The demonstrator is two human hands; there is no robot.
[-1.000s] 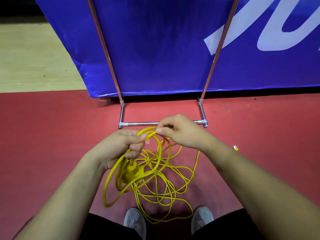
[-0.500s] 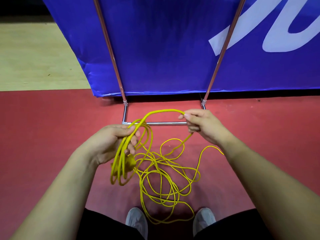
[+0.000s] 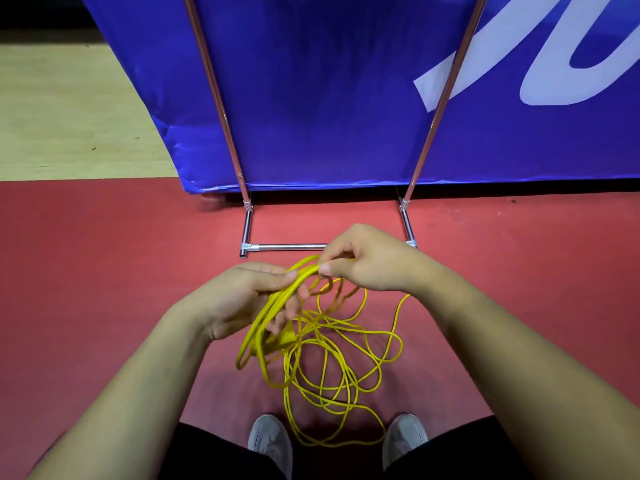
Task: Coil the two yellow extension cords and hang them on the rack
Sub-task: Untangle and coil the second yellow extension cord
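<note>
A yellow extension cord [image 3: 332, 368] lies in a loose tangle on the red floor between my feet. My left hand [image 3: 249, 299] grips several coiled loops of it, which hang down toward the floor with a yellow plug block [image 3: 285, 336] among them. My right hand [image 3: 367, 261] pinches a strand of the same cord at the top of the loops, right beside my left thumb. The metal rack [image 3: 287, 247] stands just beyond my hands, its two slanted poles rising in front of a blue banner. Nothing hangs on the part of the rack that shows.
A blue banner [image 3: 329, 98] with white lettering stands behind the rack. The red floor [image 3: 104, 271] gives way to pale wood flooring [image 3: 69, 116] at the far left. My grey shoes [image 3: 270, 445] stand on either side of the cord pile.
My right hand, which had pulled a length of cord out to the right, has come back to my left hand and laid another loop into its grip.
</note>
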